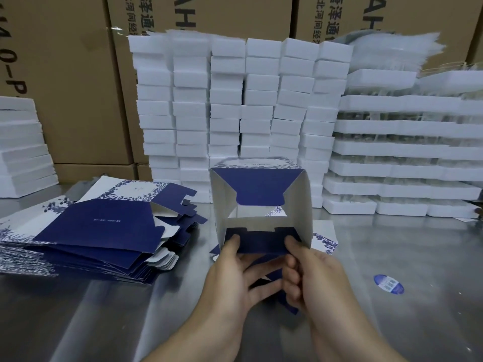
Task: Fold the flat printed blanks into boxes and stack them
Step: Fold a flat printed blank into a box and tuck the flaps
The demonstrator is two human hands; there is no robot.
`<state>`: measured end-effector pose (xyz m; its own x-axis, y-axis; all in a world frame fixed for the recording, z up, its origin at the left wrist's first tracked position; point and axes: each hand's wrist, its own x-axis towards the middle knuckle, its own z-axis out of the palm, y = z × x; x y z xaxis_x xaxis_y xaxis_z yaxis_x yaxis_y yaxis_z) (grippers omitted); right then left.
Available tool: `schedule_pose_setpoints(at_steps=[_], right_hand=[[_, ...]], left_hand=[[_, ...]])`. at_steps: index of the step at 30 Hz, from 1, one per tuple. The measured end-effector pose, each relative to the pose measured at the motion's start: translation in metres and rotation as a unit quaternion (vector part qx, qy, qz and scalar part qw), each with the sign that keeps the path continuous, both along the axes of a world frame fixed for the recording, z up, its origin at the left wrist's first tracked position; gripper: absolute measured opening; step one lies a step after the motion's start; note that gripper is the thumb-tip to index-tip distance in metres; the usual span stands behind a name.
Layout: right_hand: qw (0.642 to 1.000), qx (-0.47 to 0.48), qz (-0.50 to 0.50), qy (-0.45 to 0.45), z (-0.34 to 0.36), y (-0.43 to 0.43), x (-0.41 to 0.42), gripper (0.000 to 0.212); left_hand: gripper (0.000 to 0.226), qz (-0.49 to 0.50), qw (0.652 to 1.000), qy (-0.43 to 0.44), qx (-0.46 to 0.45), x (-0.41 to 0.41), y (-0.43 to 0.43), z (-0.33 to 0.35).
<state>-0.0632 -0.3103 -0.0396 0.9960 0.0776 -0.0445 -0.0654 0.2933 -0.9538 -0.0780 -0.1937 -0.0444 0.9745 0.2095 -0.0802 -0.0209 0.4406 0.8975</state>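
The person is holding a half-erected box [261,163] just above the surface [392,257], near the middle, with its open end facing the camera. The left hand [230,273] and right hand [313,278] are each pinching the near flap [261,242]. The thumbs are pressing on top and the other fingers [264,267] are curling underneath, so both hands are closing on card rather than spreading. The far flap [258,189] is hanging down inside the opening, and the side walls are standing roughly square.

The box looks like thin printed card: very light, stiff across its panels, hinging freely at the creases, and easy to dent if squeezed mid-panel. The print is probably making it a little slippery. The best hold is likely along flap edges and corners close to the fold lines, where pressure is steering the fold instead of crushing a wall.

The flat blanks [91,231] are lying in a fanned, slumping pile on the surface to the left; lifting one by a corner seems wise.
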Motion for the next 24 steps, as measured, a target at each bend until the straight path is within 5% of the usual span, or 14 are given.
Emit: schedule_pose_setpoints(at_steps=[10,21,24], right_hand=[[0.999,-0.024,0.037,-0.005,0.003,-0.002,0.001,0.052],[0.963,-0.110,-0.117,-0.217,0.011,-0.009,-0.006,0.067],[0.968,-0.104,-0.111,-0.201,0.009,-0.011,-0.002,0.068]], left_hand=[[0.057,-0.025,1.000,-0.017,0.000,0.000,-0.001,-0.002],[0.022,0.051,0.994,-0.043,0.081,0.014,0.006,-0.012],[0.040,0.055,0.983,-0.098,0.146,0.018,0.008,-0.017]])
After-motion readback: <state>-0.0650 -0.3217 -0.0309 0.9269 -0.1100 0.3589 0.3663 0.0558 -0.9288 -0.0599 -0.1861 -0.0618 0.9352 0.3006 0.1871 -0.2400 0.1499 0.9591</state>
